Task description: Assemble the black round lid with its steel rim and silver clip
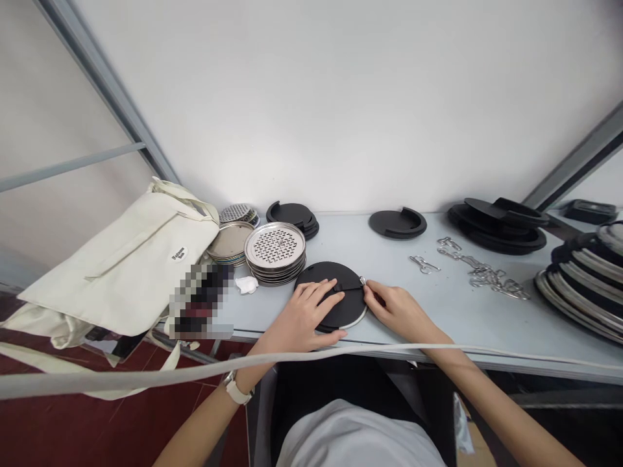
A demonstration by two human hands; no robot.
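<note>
A round black disc [335, 308] with a pale rim showing at its lower right lies near the table's front edge. My left hand [314, 310] rests flat on its left part, fingers spread. At the disc's right edge, my right hand [387, 301] pinches a small metal clip [363, 281]; its lower part is hidden by the fingers. A dark strip [348, 287] crosses the disc toward the clip. To the right, a loose wire clip [424, 264] and a heap of similar metal clips [491, 275] lie on the table.
A stack of perforated metal discs [275, 246] stands left of the hands, beside crumpled white tissue [246, 285]. Black round holders [398, 223] sit at the back. Stacked rimmed discs [584, 285] stand right. A cream bag [121, 259] lies left. A white cable [195, 366] crosses in front.
</note>
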